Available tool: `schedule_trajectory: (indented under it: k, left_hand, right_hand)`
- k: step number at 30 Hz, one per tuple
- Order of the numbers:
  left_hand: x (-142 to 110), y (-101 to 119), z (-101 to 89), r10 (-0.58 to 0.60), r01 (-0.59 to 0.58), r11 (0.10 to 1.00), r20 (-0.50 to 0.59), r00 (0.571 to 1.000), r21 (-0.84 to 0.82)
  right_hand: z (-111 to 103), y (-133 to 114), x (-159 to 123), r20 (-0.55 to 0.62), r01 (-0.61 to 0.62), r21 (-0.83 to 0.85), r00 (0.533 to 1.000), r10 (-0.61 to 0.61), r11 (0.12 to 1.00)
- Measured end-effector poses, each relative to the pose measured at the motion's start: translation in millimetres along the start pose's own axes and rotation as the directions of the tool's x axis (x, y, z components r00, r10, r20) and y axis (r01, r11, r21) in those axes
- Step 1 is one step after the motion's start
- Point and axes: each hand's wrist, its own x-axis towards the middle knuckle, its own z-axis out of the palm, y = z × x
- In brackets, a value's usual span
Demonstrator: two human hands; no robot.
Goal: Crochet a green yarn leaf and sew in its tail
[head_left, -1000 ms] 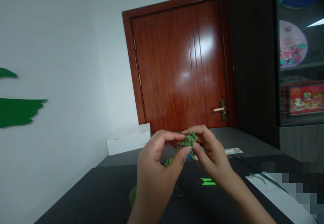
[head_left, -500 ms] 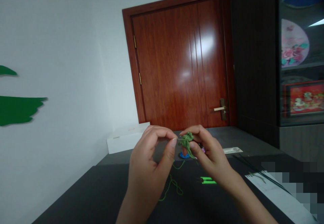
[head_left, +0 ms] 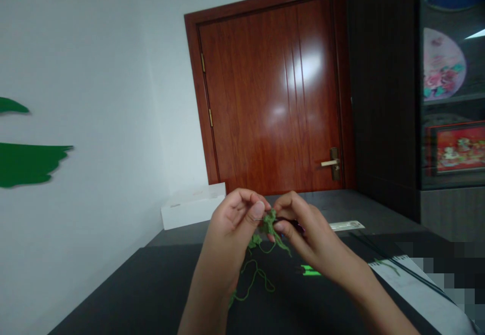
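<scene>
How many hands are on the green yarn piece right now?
2: the left hand pinches the green yarn piece from the left, and the right hand pinches it from the right.

A dark tabletop (head_left: 125, 294) is occupied at its far left corner by a white box (head_left: 193, 212). A loose strand of green yarn (head_left: 257, 279) is laid near the middle, with green-handled snips (head_left: 310, 272) to its right. A white sheet (head_left: 413, 289) crossed by thin dark rods (head_left: 401, 269) is spread along the right edge, and a pale strip (head_left: 346, 226) lies toward the far edge.

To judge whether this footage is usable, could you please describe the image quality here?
In the head view, glare streaks the glossy reddish-brown wooden door, a blocky pixelated patch hides the lower right corner, and distortion makes the door frame lean.
</scene>
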Motion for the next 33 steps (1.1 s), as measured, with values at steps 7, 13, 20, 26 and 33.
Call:
schedule_trajectory:
  k: [7,13,20,26,33]
  left_hand:
    - [2.1,-3.0,5.0,-0.158,0.167,0.967,0.058,0.986,-0.194]
    - [3.2,-4.8,6.2,-0.118,0.136,0.949,0.078,0.990,-0.286]
    - [3.1,-3.8,0.8,-0.082,0.154,0.950,0.258,0.963,-0.273]
    - [4.1,-4.0,3.7,-0.098,0.149,0.959,0.211,0.973,-0.240]
    - [2.8,2.3,0.1,-0.134,0.172,0.955,0.164,0.977,-0.242]
  right_hand:
    - [-4.8,3.4,-0.9,0.015,0.037,-0.070,0.999,-0.036,0.997]
    - [-8.5,-5.5,-0.2,0.064,0.050,-0.061,0.997,-0.046,0.997]
    - [-11.7,0.6,-2.0,0.079,-0.016,0.069,0.997,0.010,0.997]
    - [-12.2,4.0,0.5,0.108,-0.083,0.240,0.992,0.059,0.967]
    - [-11.4,3.3,-1.3,0.156,-0.200,0.370,0.976,0.151,0.907]
